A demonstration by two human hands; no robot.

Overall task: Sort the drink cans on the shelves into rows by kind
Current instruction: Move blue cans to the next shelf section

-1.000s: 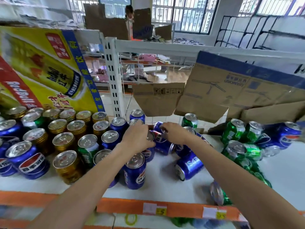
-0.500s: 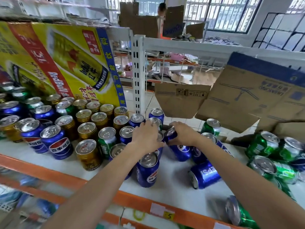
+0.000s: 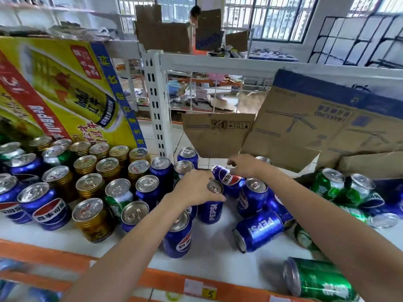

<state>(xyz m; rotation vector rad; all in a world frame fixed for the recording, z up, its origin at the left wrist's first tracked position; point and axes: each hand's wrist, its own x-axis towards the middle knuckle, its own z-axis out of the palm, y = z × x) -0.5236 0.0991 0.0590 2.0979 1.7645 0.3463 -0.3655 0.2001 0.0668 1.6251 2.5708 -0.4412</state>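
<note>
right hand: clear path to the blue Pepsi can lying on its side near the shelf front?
Probably yes. The right hand sits further back, its forearm passing just right of the lying Pepsi can. Nothing lies on that can, and bare shelf fronts it.

Toppled cans [image 3: 258,229] beside bare shelf front [image 3: 218,260]

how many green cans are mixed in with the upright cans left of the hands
3: front green can mid-group, back green can and far-left green can below the yellow box. Others may be hidden.
</note>
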